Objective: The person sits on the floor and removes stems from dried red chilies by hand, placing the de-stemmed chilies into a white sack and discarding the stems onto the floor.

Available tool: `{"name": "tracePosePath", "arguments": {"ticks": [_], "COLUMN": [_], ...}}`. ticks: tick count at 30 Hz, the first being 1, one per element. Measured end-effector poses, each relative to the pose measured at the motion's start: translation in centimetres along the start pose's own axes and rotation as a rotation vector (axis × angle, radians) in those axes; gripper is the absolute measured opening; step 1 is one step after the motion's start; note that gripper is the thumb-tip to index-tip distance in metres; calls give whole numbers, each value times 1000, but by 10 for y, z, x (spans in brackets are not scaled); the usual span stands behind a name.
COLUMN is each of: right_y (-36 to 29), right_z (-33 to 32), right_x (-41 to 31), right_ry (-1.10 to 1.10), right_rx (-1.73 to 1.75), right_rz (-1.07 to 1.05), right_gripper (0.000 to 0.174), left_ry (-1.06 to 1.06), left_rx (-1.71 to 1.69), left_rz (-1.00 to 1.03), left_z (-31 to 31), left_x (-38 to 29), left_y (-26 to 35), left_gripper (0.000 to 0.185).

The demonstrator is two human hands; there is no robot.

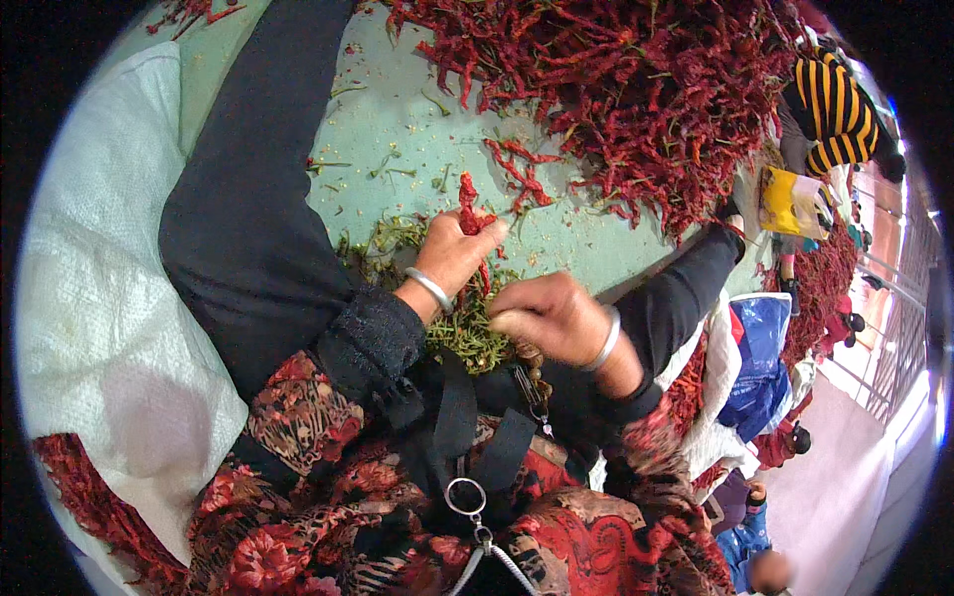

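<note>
My left hand (456,252) grips dried red chili peppers. One wrinkled chili pepper (467,197) sticks up past its thumb, and red tips show below the palm. Just to the right and nearer my body is my right hand (555,316), thumb and fingers drawn together; whether a stem is pinched between them cannot be made out. Under both hands, between my legs, lies a heap of green chili stems (466,339). A few loose chili peppers (525,175) rest on the pale green sheet (417,141) beyond my left hand.
A large pile of dried red chilies (633,89) spreads ahead. At left, a white woven sack (104,261) stands against my leg. On the right are an open sack of chilies (687,384), a blue plastic bag (756,372), a yellow bag (786,201) and several people beside further piles.
</note>
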State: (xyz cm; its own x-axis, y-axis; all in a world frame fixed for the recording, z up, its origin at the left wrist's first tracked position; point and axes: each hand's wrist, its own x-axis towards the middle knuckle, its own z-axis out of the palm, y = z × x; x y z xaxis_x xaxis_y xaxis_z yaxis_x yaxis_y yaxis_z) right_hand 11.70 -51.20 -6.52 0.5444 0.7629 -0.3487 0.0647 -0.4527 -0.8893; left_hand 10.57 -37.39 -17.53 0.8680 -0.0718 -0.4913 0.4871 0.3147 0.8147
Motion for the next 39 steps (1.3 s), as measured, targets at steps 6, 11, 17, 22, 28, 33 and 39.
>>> {"name": "tracePosePath", "arguments": {"ticks": [6,11,17,22,28,33,39], "right_y": [117,121,55,33,75,114,126], "right_z": [-60,-53,-15,6,-10,-54,-59], "right_x": [28,22,-25,-28,-3,36,80], "right_ry": [505,608,516,442,237,598,624], "right_rx": [-947,-790,-263,-487,-870,-660,-627], "right_rz": [266,171,104,92,442,229,497], "right_gripper": [13,12,12,12,11,37,31], "left_ry": [-89,-36,-95,-179,-415,-359,-184], "left_rx": [41,189,702,971,591,15,-260], "left_rz": [267,321,946,827,632,73,27], "left_z": [7,9,18,14,19,8,3], "left_x": [-1,-10,-25,-35,-38,-17,-1], "left_y": [6,11,19,15,16,23,20], "left_gripper": [9,8,41,22,20,22,15]}}
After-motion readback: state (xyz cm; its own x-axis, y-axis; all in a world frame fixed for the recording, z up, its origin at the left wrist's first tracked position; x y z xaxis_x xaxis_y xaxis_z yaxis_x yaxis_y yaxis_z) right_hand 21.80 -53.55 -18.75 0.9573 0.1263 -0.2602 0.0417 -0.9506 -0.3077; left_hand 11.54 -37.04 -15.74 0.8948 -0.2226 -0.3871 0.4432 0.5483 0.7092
